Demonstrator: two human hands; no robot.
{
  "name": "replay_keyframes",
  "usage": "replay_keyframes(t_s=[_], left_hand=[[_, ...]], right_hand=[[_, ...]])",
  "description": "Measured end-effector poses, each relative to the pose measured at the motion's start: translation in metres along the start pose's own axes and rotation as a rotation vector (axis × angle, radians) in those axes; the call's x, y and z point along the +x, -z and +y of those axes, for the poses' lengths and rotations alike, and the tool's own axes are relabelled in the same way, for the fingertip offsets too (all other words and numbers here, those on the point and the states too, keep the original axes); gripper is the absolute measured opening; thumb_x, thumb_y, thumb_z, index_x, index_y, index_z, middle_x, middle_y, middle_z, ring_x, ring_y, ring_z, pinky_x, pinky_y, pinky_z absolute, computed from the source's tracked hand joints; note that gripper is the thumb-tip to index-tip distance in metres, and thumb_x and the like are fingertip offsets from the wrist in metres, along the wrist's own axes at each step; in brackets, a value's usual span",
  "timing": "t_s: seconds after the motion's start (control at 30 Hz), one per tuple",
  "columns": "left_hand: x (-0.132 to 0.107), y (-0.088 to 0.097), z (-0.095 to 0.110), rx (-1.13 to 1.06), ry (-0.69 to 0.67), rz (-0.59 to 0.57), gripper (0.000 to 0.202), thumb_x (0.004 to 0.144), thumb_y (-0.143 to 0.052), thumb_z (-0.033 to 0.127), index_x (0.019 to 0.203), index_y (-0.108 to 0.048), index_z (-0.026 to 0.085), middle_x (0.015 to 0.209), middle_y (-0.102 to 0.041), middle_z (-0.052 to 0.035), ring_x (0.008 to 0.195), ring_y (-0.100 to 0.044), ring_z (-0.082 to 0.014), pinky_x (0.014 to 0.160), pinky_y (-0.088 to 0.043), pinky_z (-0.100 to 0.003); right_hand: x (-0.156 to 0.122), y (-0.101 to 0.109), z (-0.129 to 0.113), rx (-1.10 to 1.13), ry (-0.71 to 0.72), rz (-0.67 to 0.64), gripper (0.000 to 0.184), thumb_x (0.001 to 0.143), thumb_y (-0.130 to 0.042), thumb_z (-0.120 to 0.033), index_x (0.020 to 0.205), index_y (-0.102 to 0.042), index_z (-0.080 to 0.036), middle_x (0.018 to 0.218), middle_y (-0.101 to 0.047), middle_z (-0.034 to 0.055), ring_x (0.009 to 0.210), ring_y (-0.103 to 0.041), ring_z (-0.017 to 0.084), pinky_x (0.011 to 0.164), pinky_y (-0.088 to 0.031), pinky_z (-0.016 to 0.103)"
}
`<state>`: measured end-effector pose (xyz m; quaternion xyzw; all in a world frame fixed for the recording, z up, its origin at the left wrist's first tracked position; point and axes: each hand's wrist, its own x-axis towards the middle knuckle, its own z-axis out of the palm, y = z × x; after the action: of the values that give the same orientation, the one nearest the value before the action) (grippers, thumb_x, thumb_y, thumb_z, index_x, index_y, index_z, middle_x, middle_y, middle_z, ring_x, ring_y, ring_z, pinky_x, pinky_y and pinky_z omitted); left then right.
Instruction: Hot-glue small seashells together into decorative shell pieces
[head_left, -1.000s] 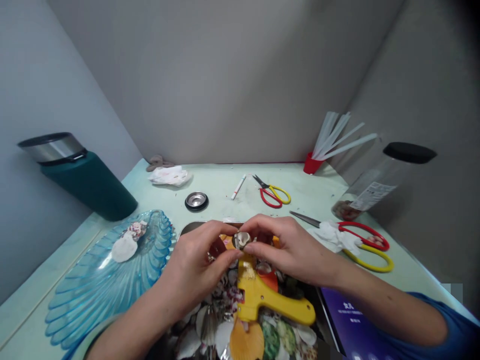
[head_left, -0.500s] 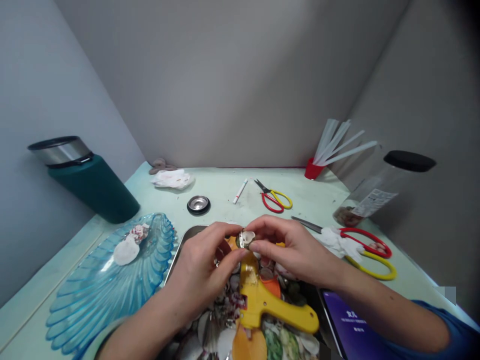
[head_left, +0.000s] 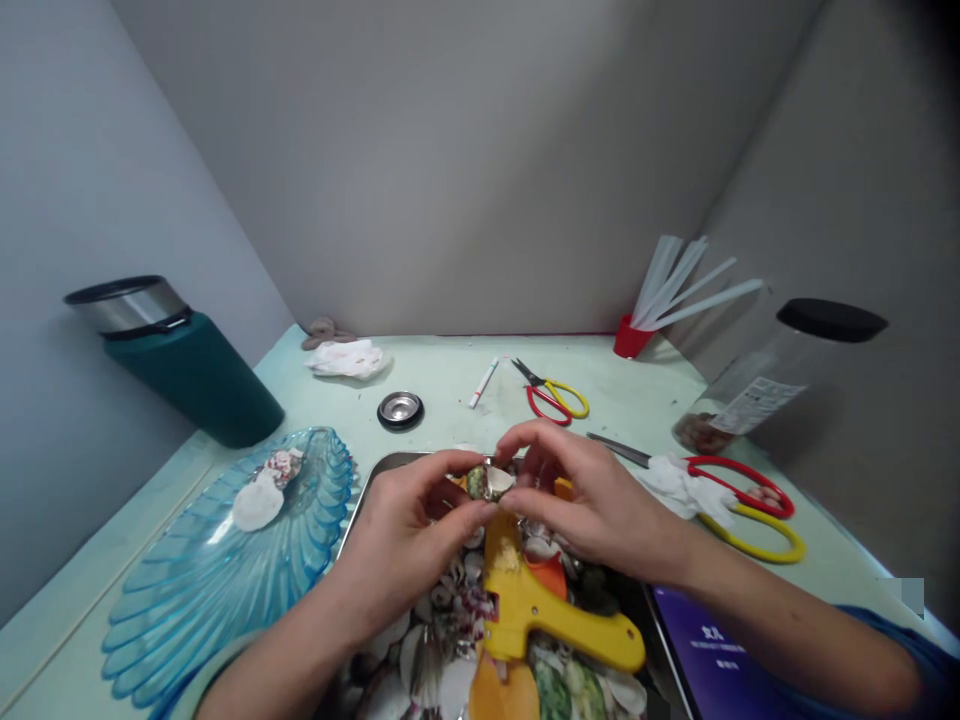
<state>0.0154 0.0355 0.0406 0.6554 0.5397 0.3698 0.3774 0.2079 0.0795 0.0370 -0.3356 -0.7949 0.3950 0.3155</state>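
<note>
Between the fingertips of both hands is a small seashell piece [head_left: 499,482], with a pale hollow side and a green speckled part on its left. My left hand [head_left: 420,520] pinches its left side with thumb and forefinger. From the right, my right hand [head_left: 570,490] grips the other edge the same way. Whether it is one shell or two joined, I cannot tell. Just below the fingers, a yellow hot glue gun [head_left: 562,625] lies across a metal tray [head_left: 386,462] heaped with shells. An orange shell [head_left: 504,692] sits near its lower end.
On the left are a blue shell-shaped dish [head_left: 225,590] holding a few shells and a green bottle [head_left: 199,385]. Behind lie a lid [head_left: 400,409], a marker [head_left: 484,383] and scissors [head_left: 551,390]. Larger scissors [head_left: 739,470], a jar [head_left: 780,380], a red cup [head_left: 631,338] and a phone [head_left: 720,655] occupy the right.
The seashell piece has turned between my fingers, so more of its green speckled part shows. Both hands keep their pinch, and the view has shifted slightly.
</note>
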Motion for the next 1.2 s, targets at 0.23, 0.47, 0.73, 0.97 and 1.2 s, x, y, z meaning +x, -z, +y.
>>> replay_keyframes(t_s=[0.23, 0.47, 0.73, 0.97, 1.2], left_hand=[[0.000, 0.003, -0.005, -0.082, -0.011, -0.082, 0.034, 0.083, -0.059, 0.029, 0.117, -0.062, 0.024, 0.111, -0.064, -0.0067, 0.087, -0.062, -0.0174, 0.075, -0.052, -0.029], [0.000, 0.004, -0.003, -0.366, 0.147, -0.172, 0.037, 0.087, -0.052, 0.032, 0.122, -0.058, 0.025, 0.130, -0.053, -0.0076, 0.103, -0.059, -0.0226, 0.084, -0.052, -0.035], [-0.002, 0.002, 0.002, -0.427, 0.206, -0.137, 0.033, 0.086, -0.053, 0.034, 0.116, -0.058, 0.021, 0.105, -0.063, -0.0063, 0.078, -0.061, -0.0148, 0.078, -0.051, -0.032], [-0.001, 0.001, 0.009, -0.362, 0.203, -0.134, 0.036, 0.084, -0.055, 0.033, 0.117, -0.058, 0.019, 0.095, -0.066, -0.0067, 0.081, -0.062, -0.0169, 0.076, -0.052, -0.031], [-0.001, 0.002, 0.007, -0.286, 0.162, -0.112, 0.036, 0.085, -0.054, 0.034, 0.119, -0.059, 0.024, 0.110, -0.065, -0.0059, 0.089, -0.063, -0.0176, 0.076, -0.053, -0.029]], right_hand=[[0.000, 0.000, 0.001, -0.078, 0.184, -0.010, 0.017, 0.084, -0.060, -0.018, 0.100, -0.056, -0.018, 0.094, -0.057, 0.0025, 0.076, -0.054, 0.011, 0.070, -0.045, 0.025], [0.001, -0.003, 0.002, -0.028, 0.089, 0.066, 0.010, 0.090, -0.052, -0.020, 0.099, -0.057, -0.020, 0.082, -0.060, -0.0005, 0.071, -0.055, 0.011, 0.065, -0.044, 0.023], [0.001, -0.004, 0.004, -0.115, 0.138, 0.073, 0.003, 0.086, -0.057, -0.017, 0.085, -0.060, -0.017, 0.077, -0.060, 0.0004, 0.067, -0.053, 0.011, 0.062, -0.041, 0.023], [0.000, -0.006, 0.003, -0.157, 0.112, 0.076, 0.006, 0.087, -0.056, -0.020, 0.082, -0.059, -0.018, 0.069, -0.060, -0.0021, 0.059, -0.051, 0.009, 0.057, -0.038, 0.021], [-0.002, -0.006, 0.000, -0.194, 0.098, 0.041, 0.012, 0.087, -0.055, -0.023, 0.077, -0.059, -0.017, 0.064, -0.058, -0.0022, 0.056, -0.050, 0.009, 0.055, -0.036, 0.021]])
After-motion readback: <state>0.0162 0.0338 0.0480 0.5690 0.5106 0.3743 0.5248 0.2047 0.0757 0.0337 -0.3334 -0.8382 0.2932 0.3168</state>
